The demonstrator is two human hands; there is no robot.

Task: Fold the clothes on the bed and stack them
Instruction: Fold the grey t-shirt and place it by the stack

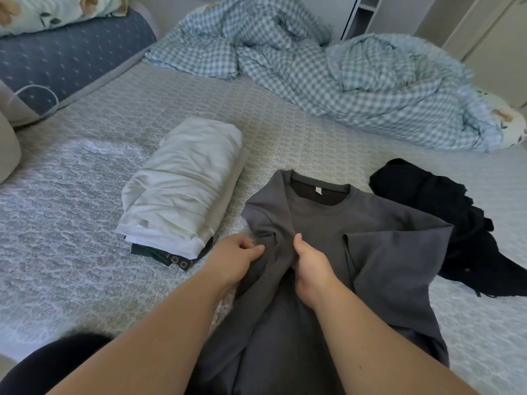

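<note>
A grey T-shirt (328, 223) lies spread on the bed in front of me, collar pointing away. My left hand (235, 259) pinches a fold of its left sleeve area. My right hand (309, 269) grips bunched grey cloth just beside it, thumb up. To the left stands a stack: a folded white garment (185, 183) on top of a dark patterned folded piece (168, 256). A crumpled black garment (456, 229) lies unfolded at the right.
A blue-and-white checked duvet (328, 69) is heaped across the far side of the bed. A dark blue dotted pillow (65, 58) and a floral pillow (51, 12) sit at the far left. The patterned grey bedspread (71, 209) covers the mattress.
</note>
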